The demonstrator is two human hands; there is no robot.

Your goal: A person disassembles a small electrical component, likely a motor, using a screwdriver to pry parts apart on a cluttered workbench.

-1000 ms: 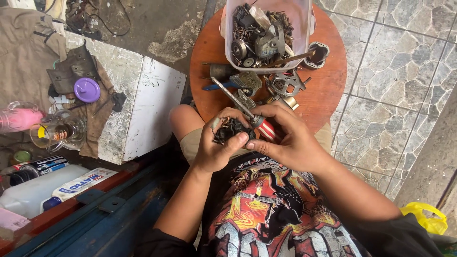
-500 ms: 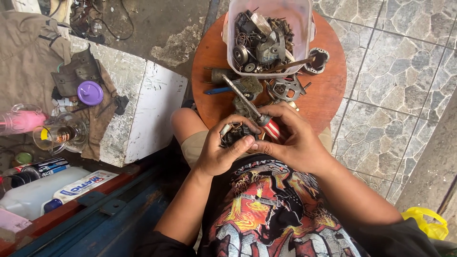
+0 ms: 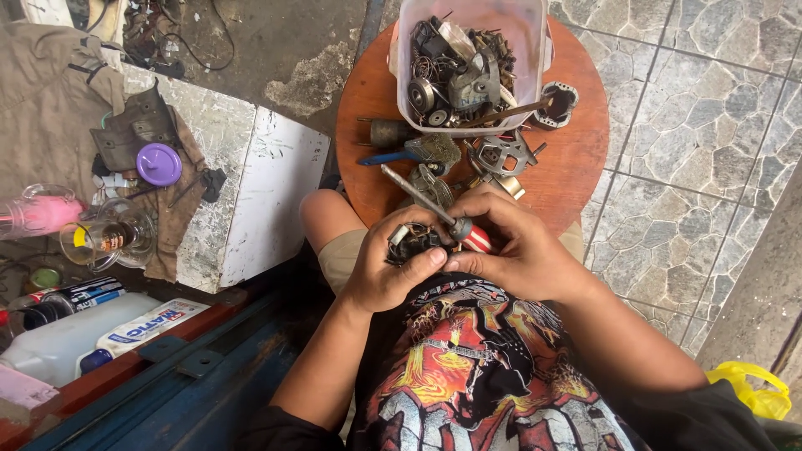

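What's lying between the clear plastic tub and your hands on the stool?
In the head view, loose metal parts and a blue-handled wire brush lie between the tub and both hands.

small dark metal part point(image 3: 411, 243) and red-striped-handled screwdriver point(image 3: 434, 208), shaft tilted up-left, over the lap.

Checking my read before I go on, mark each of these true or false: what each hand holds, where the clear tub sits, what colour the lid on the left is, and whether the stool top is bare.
1. The left hand holds a small dark metal part. True.
2. The right hand holds a hammer. False: it grips a screwdriver with a red-and-white handle, shaft pointing up and left.
3. The clear plastic tub of metal parts sits on the round wooden stool. True.
4. The lid on the left is green. False: it is purple.
5. The stool top is bare apart from the tub. False: loose parts and a blue-handled brush lie on it.
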